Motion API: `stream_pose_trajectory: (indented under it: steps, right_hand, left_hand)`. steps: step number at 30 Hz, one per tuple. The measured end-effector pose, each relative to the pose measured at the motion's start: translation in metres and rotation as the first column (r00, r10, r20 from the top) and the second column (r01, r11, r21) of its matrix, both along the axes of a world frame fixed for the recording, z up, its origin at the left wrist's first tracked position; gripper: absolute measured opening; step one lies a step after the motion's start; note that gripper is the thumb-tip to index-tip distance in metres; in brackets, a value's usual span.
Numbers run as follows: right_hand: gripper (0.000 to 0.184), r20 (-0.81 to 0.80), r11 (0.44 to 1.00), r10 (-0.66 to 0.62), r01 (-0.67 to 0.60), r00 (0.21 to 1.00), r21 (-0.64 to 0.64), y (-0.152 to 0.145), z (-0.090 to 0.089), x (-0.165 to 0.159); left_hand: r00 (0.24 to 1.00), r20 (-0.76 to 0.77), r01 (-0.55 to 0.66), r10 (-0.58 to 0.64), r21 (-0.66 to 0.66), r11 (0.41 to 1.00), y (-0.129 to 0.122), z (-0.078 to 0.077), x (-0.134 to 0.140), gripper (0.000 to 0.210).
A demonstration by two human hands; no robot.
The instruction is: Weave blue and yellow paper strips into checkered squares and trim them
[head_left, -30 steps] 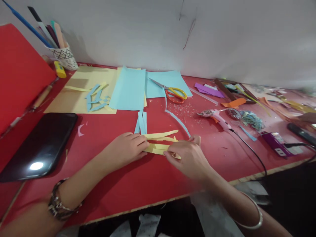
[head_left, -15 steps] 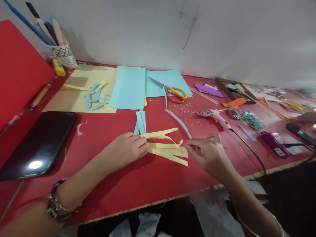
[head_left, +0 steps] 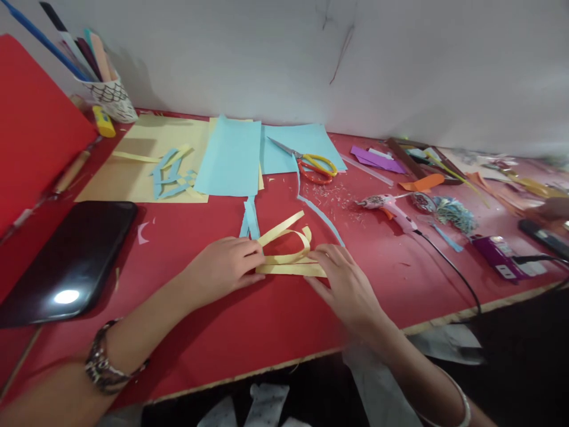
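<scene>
Several pale yellow paper strips (head_left: 291, 269) lie on the red table between my hands, one of them curling up into a loop. My left hand (head_left: 231, 264) grips their left ends, its fingers closed. At the right ends, the closed fingers of my right hand (head_left: 342, 281) press on the strips; the thumb is on the near side. Light blue paper strips (head_left: 249, 218) lie just beyond my left fingers. A long thin blue strip (head_left: 320, 215) curves from the scissors (head_left: 317, 167) towards my right hand. The strip ends under my fingers are hidden.
Blue sheets (head_left: 229, 157) and a yellow sheet (head_left: 109, 172) with woven strips lie at the back. A black phone (head_left: 84, 255) is at left. A glue gun (head_left: 395, 214) with its cord and a purple power adapter (head_left: 493, 252) lie at right. Another person's hand (head_left: 555, 209) shows at far right.
My right hand has moved left and come down onto the yellow strips. They are gathered closer together, and one now bends up in a loop. My left hand has barely moved.
</scene>
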State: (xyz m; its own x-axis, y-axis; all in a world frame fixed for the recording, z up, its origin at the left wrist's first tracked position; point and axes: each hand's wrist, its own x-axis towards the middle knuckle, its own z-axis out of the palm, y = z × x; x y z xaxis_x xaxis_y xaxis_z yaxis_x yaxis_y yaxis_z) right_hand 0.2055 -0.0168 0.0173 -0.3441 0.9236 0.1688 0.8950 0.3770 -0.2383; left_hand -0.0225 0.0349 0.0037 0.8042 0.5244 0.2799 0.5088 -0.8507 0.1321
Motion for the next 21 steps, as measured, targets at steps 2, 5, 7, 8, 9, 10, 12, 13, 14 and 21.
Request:
stream_pose_trajectory:
  steps: [2,5,7,8,9,10,12,13,14,21]
  right_hand:
    - [0.018,0.057,0.998,-0.064,0.063,0.996,0.009,-0.001,0.0,-0.001]
    - [0.021,0.122,0.99,-0.139,0.14,0.983,0.001,-0.005,-0.001,-0.002]
    - [0.024,0.11,0.99,-0.138,0.14,0.984,-0.008,-0.006,-0.001,-0.003]
    - [0.026,0.092,0.992,-0.125,0.127,0.988,-0.024,-0.007,-0.001,-0.003]
    - [0.028,0.068,0.993,-0.106,0.109,0.992,-0.045,-0.007,-0.001,-0.003]
    - [0.03,0.039,0.994,-0.09,0.092,0.995,-0.063,-0.008,-0.001,-0.003]
    - [0.033,-0.02,0.995,-0.077,0.076,0.997,-0.064,-0.009,0.0,-0.004]
    - [0.034,-0.053,0.996,-0.079,0.076,0.996,-0.045,-0.009,0.0,-0.005]
    - [0.034,-0.09,0.997,-0.078,0.076,0.993,-0.019,-0.011,0.001,-0.007]
    - [0.028,-0.221,0.994,-0.08,0.062,0.972,-0.087,-0.011,0.008,-0.016]
  left_hand:
    - [0.999,0.041,-0.02,0.022,-0.066,0.998,0.0,0.001,0.0,0.034]
    - [0.998,0.053,-0.028,0.034,-0.113,0.993,-0.002,0.003,0.001,0.033]
    - [0.998,0.048,-0.034,0.04,-0.128,0.991,-0.003,0.003,0.002,0.031]
    - [0.998,0.048,-0.037,0.044,-0.136,0.99,-0.003,0.003,0.002,0.03]
    - [0.998,0.047,-0.042,0.049,-0.143,0.989,-0.003,0.003,0.002,0.029]
    - [0.998,0.045,-0.045,0.052,-0.146,0.988,-0.003,0.003,0.002,0.028]
    - [0.998,0.032,-0.048,0.053,-0.151,0.987,-0.003,0.004,0.002,0.026]
    - [0.998,0.025,-0.045,0.05,-0.155,0.987,-0.003,0.004,0.002,0.024]
    - [0.999,0.016,-0.043,0.046,-0.162,0.986,-0.003,0.005,0.003,0.022]
    - [0.997,0.029,-0.058,0.065,-0.195,0.979,-0.003,0.007,0.003,0.013]
